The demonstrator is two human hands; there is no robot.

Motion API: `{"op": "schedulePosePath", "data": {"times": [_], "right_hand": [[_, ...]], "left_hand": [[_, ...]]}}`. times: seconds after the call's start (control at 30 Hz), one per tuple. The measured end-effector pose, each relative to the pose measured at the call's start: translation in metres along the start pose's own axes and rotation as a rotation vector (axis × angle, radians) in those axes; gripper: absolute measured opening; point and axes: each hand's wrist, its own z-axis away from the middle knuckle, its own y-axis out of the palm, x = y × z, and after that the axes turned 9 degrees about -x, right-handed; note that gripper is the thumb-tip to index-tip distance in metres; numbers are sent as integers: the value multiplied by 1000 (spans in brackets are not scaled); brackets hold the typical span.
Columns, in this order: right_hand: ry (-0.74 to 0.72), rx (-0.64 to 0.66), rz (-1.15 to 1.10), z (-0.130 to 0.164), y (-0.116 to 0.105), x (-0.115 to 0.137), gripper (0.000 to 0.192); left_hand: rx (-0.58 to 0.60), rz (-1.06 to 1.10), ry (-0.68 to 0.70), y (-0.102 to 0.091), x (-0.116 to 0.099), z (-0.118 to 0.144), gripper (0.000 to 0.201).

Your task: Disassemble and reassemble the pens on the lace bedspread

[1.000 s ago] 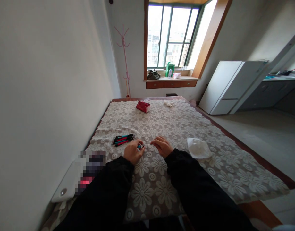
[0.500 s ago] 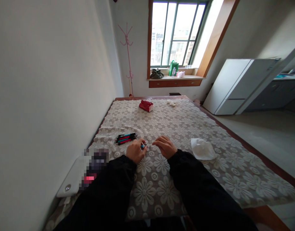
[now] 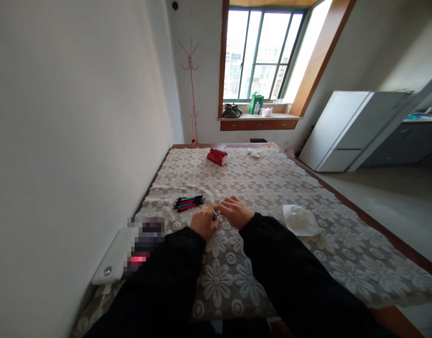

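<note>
My left hand (image 3: 204, 222) is closed around a small blue piece (image 3: 215, 215) that looks like part of a pen; most of it is hidden by my fingers. My right hand (image 3: 235, 212) comes in from the right with its fingertips pinched against the same spot, touching or nearly touching the left. A thin whitish rod shows only as a tiny bit between the fingertips. Just beyond my left hand, several pens (image 3: 189, 203) in black, red and teal lie in a small pile on the patterned tablecloth (image 3: 216, 279).
A crumpled white tissue (image 3: 301, 220) lies to the right. Farther back are a red tissue pack (image 3: 217, 157) and a small whitish scrap (image 3: 253, 153). At left, a white device (image 3: 108, 263) sits by the wall, beside a blurred-out patch. A fridge (image 3: 343, 131) stands beyond the table.
My hands have drawn together, closing the gap where the thin white rod showed between them. The whole view has shifted slightly; the pens and tissue lie as before.
</note>
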Motion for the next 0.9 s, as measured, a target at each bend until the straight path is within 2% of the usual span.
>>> {"op": "schedulePosePath", "data": {"times": [0.13, 0.4, 0.63, 0.77, 0.9], "right_hand": [[-25, 3, -24, -15, 3, -1, 19], [-120, 55, -64, -28, -12, 2, 21], [-101, 73, -146, -34, -9, -6, 13], [-17, 110, -268, -38, -10, -5, 18], [35, 67, -231, -44, -9, -1, 13]], "left_hand": [[20, 25, -66, -2, 1, -1, 22], [8, 104, -84, -10, -2, -1, 21], [3, 143, -88, -9, 1, -1, 21], [5, 153, -103, -10, 1, -2, 22], [2, 208, -148, -12, 0, -4, 23]]}}
